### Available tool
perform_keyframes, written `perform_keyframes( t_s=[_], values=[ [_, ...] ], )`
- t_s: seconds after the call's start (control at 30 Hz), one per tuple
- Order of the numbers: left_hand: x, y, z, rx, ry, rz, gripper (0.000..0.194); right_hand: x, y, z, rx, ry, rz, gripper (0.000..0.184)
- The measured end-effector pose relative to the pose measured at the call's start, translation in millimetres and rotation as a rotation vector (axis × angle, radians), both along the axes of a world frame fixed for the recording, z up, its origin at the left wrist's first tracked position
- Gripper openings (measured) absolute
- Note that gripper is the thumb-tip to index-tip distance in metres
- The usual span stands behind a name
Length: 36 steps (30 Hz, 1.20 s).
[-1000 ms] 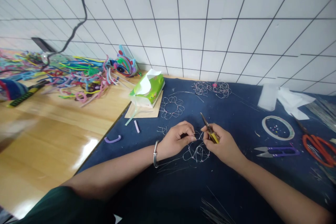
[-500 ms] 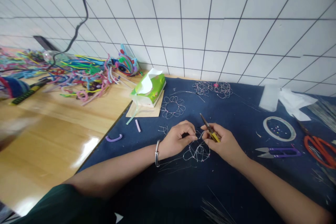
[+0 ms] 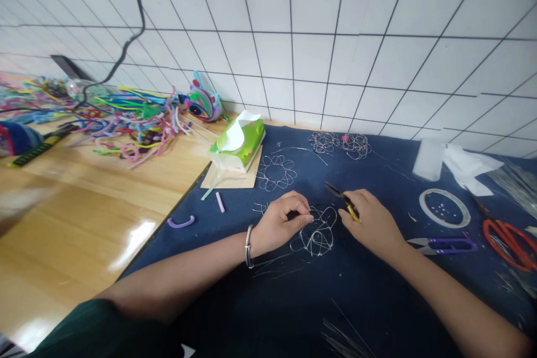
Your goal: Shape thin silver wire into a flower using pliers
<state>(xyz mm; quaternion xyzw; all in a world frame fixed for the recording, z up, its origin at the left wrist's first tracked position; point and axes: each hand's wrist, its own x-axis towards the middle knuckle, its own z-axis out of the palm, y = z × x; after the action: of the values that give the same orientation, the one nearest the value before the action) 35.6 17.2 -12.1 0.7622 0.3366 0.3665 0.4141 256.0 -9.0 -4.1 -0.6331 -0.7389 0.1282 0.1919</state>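
Note:
My left hand point(image 3: 287, 218), with a silver bangle at the wrist, pinches the upper left edge of a looped wire piece point(image 3: 318, 238). That piece is made of thin silvery loops with small beads where they meet. My right hand point(image 3: 371, 224) is closed around yellow-handled pliers point(image 3: 351, 211), their dark jaws pointing up and to the left, apart from the wire. A finished-looking wire ring of petal loops point(image 3: 277, 173) lies flat beyond my left hand. Two more wire shapes point(image 3: 356, 145) lie near the wall, one with a pinkish-red spot.
Purple thread snips point(image 3: 448, 244), orange-handled scissors point(image 3: 507, 243) and a white ring-shaped dish point(image 3: 423, 201) with tiny beads lie at right. A green tissue pack point(image 3: 241, 145) stands at the back. Loose wires point(image 3: 342, 338) lie in front. Colourful pipe cleaners point(image 3: 142, 117) cover the wooden table's far left.
My right hand has drawn away to the right from the wire piece, carrying the pliers with it. My left hand keeps its pinch on the wire, almost in the same place.

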Motion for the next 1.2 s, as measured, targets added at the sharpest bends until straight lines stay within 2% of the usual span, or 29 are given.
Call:
perform_keyframes(
  t_s=[0.07,0.17,0.23,0.33,0.4,0.53,0.67,0.83,1.2],
  values=[
    [0,0,-0.3,-0.007,0.001,-0.004,0.009,2,1,-3.5,0.046,-0.172,0.089,0.029],
    [1,-1,-1.1,-0.019,-0.002,0.000,0.009,2,1,-2.5,0.109,-0.239,0.165,0.030],
    [1,-1,-1.6,-0.021,-0.004,0.012,0.009,1,-1,1.9,0.184,-0.167,0.161,0.026],
    [1,-1,-1.8,-0.013,-0.004,0.037,0.008,-4,-7,9.4,0.240,0.048,0.126,0.016],
    [2,-1,-1.7,-0.009,0.000,0.054,0.008,-11,-13,11.4,0.142,0.153,0.116,0.013],
    [3,-3,-0.9,-0.021,0.002,0.082,0.009,-26,-23,5.9,0.073,0.213,0.126,0.021],
    [5,-5,1.1,-0.038,-0.007,0.087,0.012,-31,-24,0.3,0.010,0.249,0.125,0.011],
    [5,-6,4.3,-0.036,-0.002,0.086,0.012,-28,-22,2.6,-0.020,0.295,0.113,0.005],
    [8,-8,2.3,-0.047,-0.007,0.108,0.010,-32,-20,3.0,-0.031,0.366,0.062,0.006]
  ],
)
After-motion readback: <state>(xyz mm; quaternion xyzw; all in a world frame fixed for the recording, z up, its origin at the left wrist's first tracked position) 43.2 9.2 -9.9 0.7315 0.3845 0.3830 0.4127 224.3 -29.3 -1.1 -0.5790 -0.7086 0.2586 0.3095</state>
